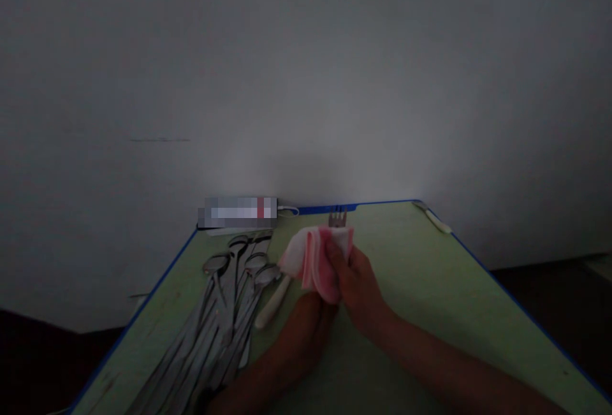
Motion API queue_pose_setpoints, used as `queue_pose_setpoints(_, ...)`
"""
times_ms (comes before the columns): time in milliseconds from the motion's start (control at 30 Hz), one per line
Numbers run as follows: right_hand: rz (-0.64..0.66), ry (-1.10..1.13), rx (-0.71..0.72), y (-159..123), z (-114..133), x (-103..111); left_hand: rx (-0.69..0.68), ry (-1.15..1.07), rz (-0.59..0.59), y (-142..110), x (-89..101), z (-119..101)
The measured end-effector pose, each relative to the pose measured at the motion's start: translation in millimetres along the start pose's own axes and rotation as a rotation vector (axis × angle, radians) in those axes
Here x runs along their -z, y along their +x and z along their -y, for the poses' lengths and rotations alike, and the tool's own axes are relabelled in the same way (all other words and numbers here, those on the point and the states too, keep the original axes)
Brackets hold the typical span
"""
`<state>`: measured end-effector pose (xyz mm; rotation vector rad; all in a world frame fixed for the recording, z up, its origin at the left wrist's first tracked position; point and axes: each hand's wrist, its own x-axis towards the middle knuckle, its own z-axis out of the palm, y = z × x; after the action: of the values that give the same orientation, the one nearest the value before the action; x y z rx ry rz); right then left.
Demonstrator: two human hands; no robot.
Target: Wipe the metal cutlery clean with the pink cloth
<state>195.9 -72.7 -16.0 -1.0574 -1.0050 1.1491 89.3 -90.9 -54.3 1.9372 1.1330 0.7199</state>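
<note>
A pink and white cloth (315,262) is folded around a fork (337,218), whose tines point up and away above the cloth's edge. My right hand (358,287) is closed, its thumb pressing the cloth against the fork. Just below the cloth, my left hand (310,319) is closed around the fork's lower end; the handle is hidden by that hand and the cloth. Left of my hands lies a pile of metal spoons and other cutlery (229,306). Between pile and left hand rests a pale-handled utensil (273,303), its far end covered by the cloth.
The green tabletop (415,287) has a blue edge and stands against a grey wall (306,83). A fork with a pale handle (436,218) lies at the far right corner. At the back left is a blurred-out device (239,212) with a white cable (289,210).
</note>
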Motion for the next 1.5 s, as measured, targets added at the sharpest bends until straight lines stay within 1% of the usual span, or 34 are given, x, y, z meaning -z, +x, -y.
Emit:
queue_pose_setpoints(100,-0.002,0.020,0.014,-1.4,0.1,-1.9,0.024,0.020,-0.047,0.2,-0.5,3.0)
queue_pose_setpoints(167,-0.004,0.077,-0.025,1.7,2.1,-0.7,0.050,0.057,-0.073,-0.5,1.1,-1.4)
queue_pose_setpoints(233,-0.004,0.134,-0.062,8.5,5.5,3.7,0.030,0.067,-0.030,-2.2,4.3,-10.6)
queue_pose_setpoints(300,-0.024,0.160,-0.045,17.7,10.2,10.7,-0.007,0.042,0.053,-5.2,8.1,-20.9)
queue_pose_setpoints(367,-0.059,0.117,0.030,26.6,14.8,18.5,-0.009,0.024,0.110,-8.4,10.9,-28.3)
queue_pose_setpoints(433,-0.093,0.010,0.125,33.0,17.4,24.7,0.018,0.017,0.135,-10.4,11.9,-30.6)
queue_pose_setpoints(500,-0.123,-0.068,0.174,35.3,16.3,27.4,0.043,0.005,0.127,-10.2,10.9,-28.7)
queue_pose_setpoints(533,-0.139,-0.075,0.164,34.8,14.5,27.2,0.050,-0.009,0.112,-9.3,9.9,-26.9)
queue_pose_setpoints(600,-0.154,-0.031,0.076,30.5,9.6,23.8,0.055,-0.043,0.054,-6.9,7.4,-23.1)
queue_pose_setpoints(667,-0.133,0.029,-0.027,23.2,5.9,17.4,0.047,-0.077,0.002,-4.5,5.1,-19.8)
queue_pose_setpoints(733,-0.085,0.065,-0.075,14.8,5.7,10.0,0.036,-0.096,-0.022,-3.1,3.4,-17.2)
queue_pose_setpoints(800,-0.046,0.074,-0.071,6.9,8.3,3.5,0.022,-0.096,-0.024,-2.9,2.2,-14.7)
queue_pose_setpoints(867,-0.026,0.062,-0.034,0.7,11.2,-0.8,0.015,-0.090,-0.006,-3.4,1.6,-12.5)
queue_pose_setpoints(1000,0.020,0.076,0.023,-3.9,11.5,-1.7,0.034,-0.088,-0.013,-3.8,2.1,-11.9)
queue_pose_setpoints(1100,0.076,0.158,-0.015,-0.6,9.8,1.4,0.063,-0.067,-0.028,-2.4,3.6,-14.2)
queue_pose_setpoints(1200,0.091,0.213,-0.054,7.4,12.7,6.1,0.080,-0.102,-0.055,-1.2,3.3,-14.4)
queue_pose_setpoints(1300,0.116,0.110,-0.072,16.6,22.0,13.1,0.089,-0.186,-0.102,-2.2,2.4,-14.7)
queue_pose_setpoints(1367,0.138,-0.031,-0.032,21.2,30.5,19.4,0.091,-0.261,-0.176,-4.1,5.4,-19.7)
queue_pose_setpoints(1433,0.173,-0.174,0.042,23.4,39.5,26.1,0.085,-0.321,-0.257,-6.1,14.6,-30.3)
queue_pose_setpoints(1467,0.199,-0.240,0.073,23.5,43.9,29.4,0.073,-0.315,-0.266,-6.7,21.9,-37.5)
queue_pose_setpoints(1500,0.231,-0.303,0.094,23.1,48.4,32.2,0.053,-0.274,-0.242,-6.8,31.0,-45.7)
